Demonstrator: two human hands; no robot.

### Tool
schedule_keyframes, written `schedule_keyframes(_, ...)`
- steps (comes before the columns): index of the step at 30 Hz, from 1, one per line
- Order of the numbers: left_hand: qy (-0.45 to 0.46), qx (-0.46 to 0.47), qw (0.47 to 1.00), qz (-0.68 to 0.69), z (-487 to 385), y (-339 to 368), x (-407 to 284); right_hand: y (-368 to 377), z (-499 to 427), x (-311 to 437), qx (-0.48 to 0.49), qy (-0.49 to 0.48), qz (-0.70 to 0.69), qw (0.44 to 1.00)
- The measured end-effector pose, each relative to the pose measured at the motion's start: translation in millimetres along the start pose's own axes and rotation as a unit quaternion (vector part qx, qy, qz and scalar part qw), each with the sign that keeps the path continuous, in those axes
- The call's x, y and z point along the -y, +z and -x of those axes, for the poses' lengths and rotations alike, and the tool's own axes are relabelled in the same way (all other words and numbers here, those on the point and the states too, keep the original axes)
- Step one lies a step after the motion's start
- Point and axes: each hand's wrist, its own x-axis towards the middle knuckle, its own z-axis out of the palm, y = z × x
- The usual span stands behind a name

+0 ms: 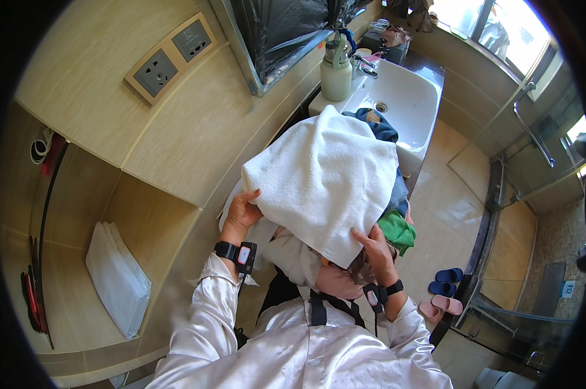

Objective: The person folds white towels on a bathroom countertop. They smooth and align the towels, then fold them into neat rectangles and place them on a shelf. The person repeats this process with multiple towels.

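A white towel is spread out in front of me, its far corner by the near rim of the washbasin. My left hand grips its left edge, thumb on top. On the right, my right hand pinches the near right edge between thumb and fingers. Beneath the towel lies a heap of fabric items, largely hidden. A green cloth and a dark blue cloth stick out at its right side and far end. Whitish and pink fabric shows at the near side.
A white washbasin with a chrome faucet and a pale bottle stands beyond the heap. At left, a wall niche holds folded white cloths. Blue slippers and pink slippers lie on the floor by a glass shower enclosure.
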Motion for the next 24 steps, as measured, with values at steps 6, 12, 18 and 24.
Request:
schedule_keyframes(6,-0.018,0.03,0.999,0.031,17.5,-2.7,9.5,-31.7,-32.7,17.1,-0.062,-0.068,0.045,0.995)
schedule_keyframes(12,-0.003,0.042,0.998,0.037,36.3,5.5,36.9,-62.3,-91.7,40.3,-0.23,-0.171,0.264,0.921)
schedule_keyframes(18,0.028,-0.045,0.997,0.055,27.5,7.1,52.0,-37.5,-146.0,107.3,-0.229,-0.332,0.551,0.731)
schedule_keyframes(24,0.125,-0.101,0.986,0.035,42.6,-6.2,52.3,-45.3,-205.7,118.2,-0.196,-0.186,0.616,0.74)
